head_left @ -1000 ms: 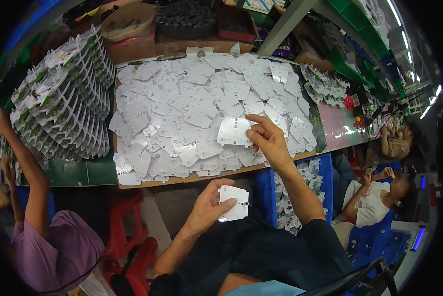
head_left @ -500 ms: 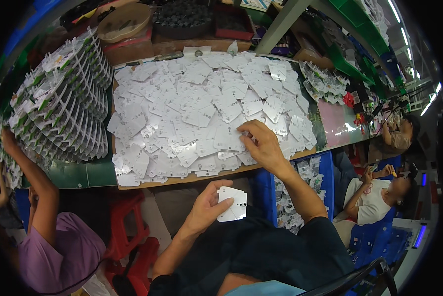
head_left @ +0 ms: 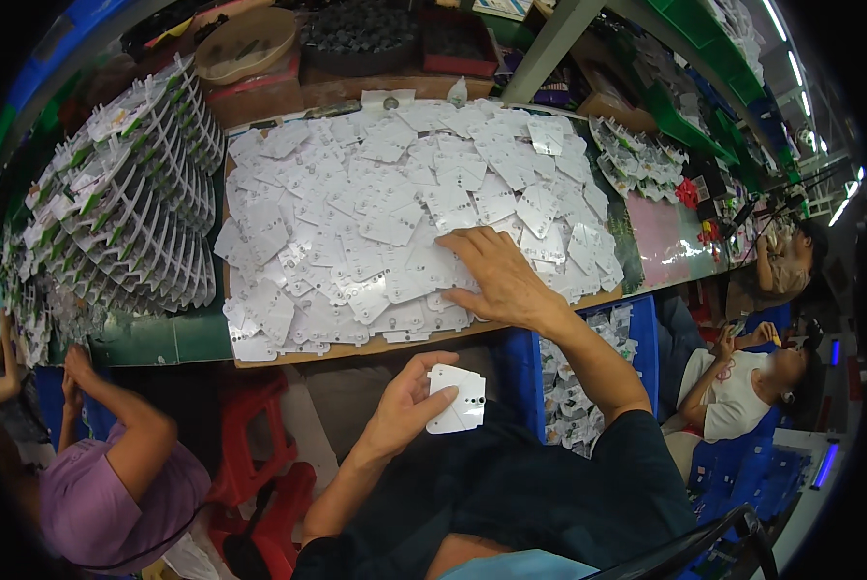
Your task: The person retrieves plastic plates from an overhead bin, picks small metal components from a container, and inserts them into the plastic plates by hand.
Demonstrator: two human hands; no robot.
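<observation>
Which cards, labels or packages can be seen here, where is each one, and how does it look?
Small white punched card: in left hand, below the table edge.
Loose white punched cards: spread over the brown board, right hand flat on them.
Fanned white-and-green card stacks: left of the board.
Blue bin of white cards: under the table's right part.

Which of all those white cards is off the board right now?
The white card pinched in the left hand, held below the board's near edge. The other cards lie flat on the board, where the right hand presses on them.
</observation>
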